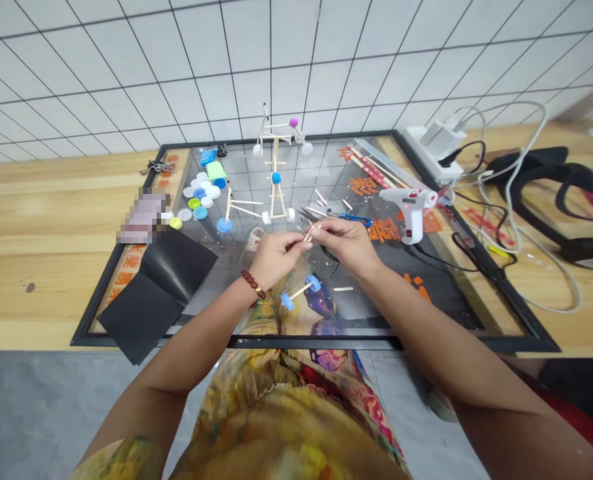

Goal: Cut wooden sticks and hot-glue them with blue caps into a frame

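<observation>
My left hand [279, 259] and my right hand [349, 245] meet in front of me, their fingertips pinching a short wooden stick [312, 232]. A red bead bracelet [253, 285] circles my left wrist. Just below my left hand lies a wooden axle with blue bottle-cap wheels [300, 291]. Blue-handled scissors [356, 220] lie just beyond my right hand. Further ahead stand a stick model with a blue cap on top [276, 193] and a taller stick model with a pink ball [281, 137].
A white hot glue gun [410, 210] rests on the glass-topped black frame [316, 342]. Several bottle caps [201, 193] are heaped at its far left, beside a folded black sheet [156, 293]. A power strip [439, 150] and tangled cables [506, 200] lie at the right.
</observation>
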Tool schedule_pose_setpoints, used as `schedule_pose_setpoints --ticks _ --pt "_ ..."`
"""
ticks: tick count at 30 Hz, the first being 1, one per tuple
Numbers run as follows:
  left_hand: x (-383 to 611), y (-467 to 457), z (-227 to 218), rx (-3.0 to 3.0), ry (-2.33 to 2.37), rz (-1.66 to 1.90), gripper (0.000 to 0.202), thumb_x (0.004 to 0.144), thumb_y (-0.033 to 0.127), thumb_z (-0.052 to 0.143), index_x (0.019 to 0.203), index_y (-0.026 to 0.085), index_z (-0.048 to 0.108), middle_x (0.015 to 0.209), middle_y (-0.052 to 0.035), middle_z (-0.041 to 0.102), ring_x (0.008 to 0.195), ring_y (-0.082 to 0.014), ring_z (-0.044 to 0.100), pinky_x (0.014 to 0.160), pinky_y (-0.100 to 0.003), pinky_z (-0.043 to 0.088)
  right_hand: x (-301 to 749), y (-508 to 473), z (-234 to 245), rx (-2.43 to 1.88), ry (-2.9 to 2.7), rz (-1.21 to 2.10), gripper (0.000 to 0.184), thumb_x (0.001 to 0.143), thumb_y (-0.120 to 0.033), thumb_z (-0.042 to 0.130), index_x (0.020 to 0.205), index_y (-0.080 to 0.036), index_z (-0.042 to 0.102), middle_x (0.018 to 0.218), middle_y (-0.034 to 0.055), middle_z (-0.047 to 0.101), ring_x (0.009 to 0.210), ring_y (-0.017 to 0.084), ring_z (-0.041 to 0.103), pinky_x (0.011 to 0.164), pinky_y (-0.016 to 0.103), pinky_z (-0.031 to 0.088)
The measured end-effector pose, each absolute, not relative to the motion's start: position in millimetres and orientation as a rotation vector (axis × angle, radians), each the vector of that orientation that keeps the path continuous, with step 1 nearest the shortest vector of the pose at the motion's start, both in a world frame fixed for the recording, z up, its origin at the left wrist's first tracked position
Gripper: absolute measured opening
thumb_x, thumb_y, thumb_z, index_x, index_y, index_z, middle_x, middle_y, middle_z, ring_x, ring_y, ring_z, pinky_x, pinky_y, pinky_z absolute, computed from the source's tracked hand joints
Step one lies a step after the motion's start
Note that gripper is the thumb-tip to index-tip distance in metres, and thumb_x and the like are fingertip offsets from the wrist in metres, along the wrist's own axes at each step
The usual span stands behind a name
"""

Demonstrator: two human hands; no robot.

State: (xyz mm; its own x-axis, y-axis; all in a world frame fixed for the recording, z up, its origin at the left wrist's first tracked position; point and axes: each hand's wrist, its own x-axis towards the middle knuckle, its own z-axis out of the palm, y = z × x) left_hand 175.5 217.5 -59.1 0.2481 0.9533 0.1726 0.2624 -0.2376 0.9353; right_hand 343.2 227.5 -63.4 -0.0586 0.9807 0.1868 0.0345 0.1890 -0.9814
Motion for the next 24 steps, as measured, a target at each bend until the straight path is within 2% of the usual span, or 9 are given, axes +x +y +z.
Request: schedule_pose_setpoints --ticks 3,6,10,13,18,24 --pt "166.9 223.8 -58.3 1.702 1.193 1.143 0.011 0.081 0.027 0.066 0.075 0.023 0.074 0.066 0.0001 0.063 0.068 -0.0152 0.054 0.071 -0.025 0.039 353.9 233.7 -61.1 -1.088 -1.129 0.983 0.036 0.074 -0.057 0.069 0.071 -0.023 0.060 0.069 0.0004 0.063 0.057 0.012 0.051 0.054 0.028 0.043" --pt "152.1 233.9 -54.4 1.707 1.334 1.194 0.015 0.085 0.029 0.060 0.083 0.023 0.074 0.074 -0.0020 0.068 0.072 -0.0174 0.058 0.073 -0.026 0.040 369.0 239.0 -57.6 -1.094 -1.059 0.969 0.041 0.080 -0.062 0.059 0.069 -0.025 0.048 0.063 0.0002 0.059 0.051 0.012 0.045 0.047 0.027 0.036" --pt "134.4 241.3 -45.0 2.096 1.642 0.807 0.025 0.091 0.026 0.048 0.091 0.022 0.073 0.086 -0.0065 0.070 0.080 -0.0213 0.061 0.071 -0.029 0.040 380.5 237.1 -55.6 -1.328 -1.381 0.949 0.037 0.085 -0.058 0.054 0.072 -0.023 0.048 0.055 -0.0037 0.051 0.048 0.011 0.041 0.048 0.026 0.032" --pt "130.2 239.4 -38.6 2.333 1.724 0.541 0.027 0.091 0.025 0.047 0.092 0.022 0.073 0.093 -0.0085 0.069 0.088 -0.0242 0.060 0.073 -0.033 0.042 383.3 233.6 -56.4 -1.571 -1.699 0.678 0.032 0.088 -0.052 0.048 0.076 -0.022 0.051 0.056 -0.0031 0.050 0.054 0.014 0.046 0.055 0.027 0.034" --pt "131.0 235.5 -36.3 2.442 1.647 0.374 0.021 0.090 0.027 0.053 0.090 0.022 0.073 0.092 -0.0067 0.069 0.093 -0.0240 0.060 0.077 -0.034 0.044 390.8 233.3 -55.2 -1.861 -2.031 0.273 0.030 0.093 -0.043 0.040 0.083 -0.022 0.058 0.071 0.0058 0.065 0.070 0.022 0.061 0.059 0.030 0.034" --pt "128.7 239.0 -40.4 2.353 1.674 0.372 0.021 0.091 0.026 0.051 0.092 0.022 0.072 0.095 -0.0043 0.071 0.091 -0.0206 0.064 0.072 -0.031 0.044 395.5 232.8 -49.0 -2.108 -2.233 0.355 0.039 0.083 -0.061 0.053 0.092 -0.025 0.064 0.069 0.0044 0.069 0.070 0.025 0.066 0.056 0.029 0.033"
